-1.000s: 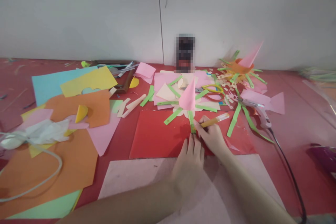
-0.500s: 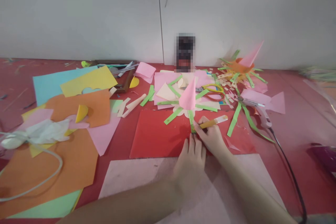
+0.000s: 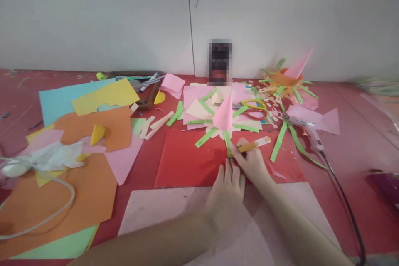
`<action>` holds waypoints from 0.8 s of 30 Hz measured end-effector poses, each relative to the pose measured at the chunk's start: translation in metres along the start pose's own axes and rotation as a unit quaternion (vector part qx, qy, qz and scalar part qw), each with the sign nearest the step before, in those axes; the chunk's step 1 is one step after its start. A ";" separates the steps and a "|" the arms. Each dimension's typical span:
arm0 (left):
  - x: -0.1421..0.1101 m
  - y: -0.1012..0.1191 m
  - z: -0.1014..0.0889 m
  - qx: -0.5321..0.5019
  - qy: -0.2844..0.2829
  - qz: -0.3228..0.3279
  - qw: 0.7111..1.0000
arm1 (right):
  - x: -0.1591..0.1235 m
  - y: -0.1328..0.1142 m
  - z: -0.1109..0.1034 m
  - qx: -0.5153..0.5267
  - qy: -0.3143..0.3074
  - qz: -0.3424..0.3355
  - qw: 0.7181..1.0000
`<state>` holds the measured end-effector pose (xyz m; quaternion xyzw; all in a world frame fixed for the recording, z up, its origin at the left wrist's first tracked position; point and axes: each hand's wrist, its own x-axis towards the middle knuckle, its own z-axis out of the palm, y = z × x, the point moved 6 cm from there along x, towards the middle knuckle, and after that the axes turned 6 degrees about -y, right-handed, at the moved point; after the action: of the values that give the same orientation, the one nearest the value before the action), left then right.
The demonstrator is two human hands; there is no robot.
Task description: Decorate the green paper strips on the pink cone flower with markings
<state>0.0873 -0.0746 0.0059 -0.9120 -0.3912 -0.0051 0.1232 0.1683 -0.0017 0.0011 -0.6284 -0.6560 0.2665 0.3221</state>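
My right hand (image 3: 251,163) pinches a yellow pen (image 3: 251,145), its pale end pointing up to the right. The writing tip is hidden by the fingers, close to a green paper strip (image 3: 227,138). At the strip's near end rest the fingertips of my left hand (image 3: 227,181), stretched out and holding nothing. This strip is one of several reaching out from under a pink paper cone (image 3: 223,115) that stands upright on a cream scalloped paper (image 3: 213,133). Beneath both hands lies a red board (image 3: 190,160).
Scissors (image 3: 254,110) lie behind the cone. A hot glue gun (image 3: 313,135) with a black cord is at right, near a second cone craft (image 3: 285,77). Orange paper (image 3: 81,199) and a white cable (image 3: 70,203) fill the left. A blurred-out dark object (image 3: 220,62) leans on the wall.
Hardly anything differs. Both hands stay at the green strip, with the pen in almost the same place.
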 end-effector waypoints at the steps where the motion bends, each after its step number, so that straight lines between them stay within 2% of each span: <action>1: 0.000 0.000 0.000 -0.001 0.002 0.000 1.000 | 0.000 0.000 -0.001 -0.003 0.005 -0.001 1.000; 10: 0.000 -0.002 -0.003 0.005 0.004 0.000 1.000 | 0.000 -0.002 -0.004 -0.029 0.044 -0.025 0.998; 24: -0.001 -0.001 -0.001 -0.003 0.011 -0.001 1.000 | 0.000 -0.002 -0.003 -0.037 0.042 -0.022 0.998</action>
<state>0.0861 -0.0749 0.0069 -0.9116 -0.3912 -0.0159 0.1249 0.1695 -0.0019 0.0043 -0.6359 -0.6647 0.2085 0.3321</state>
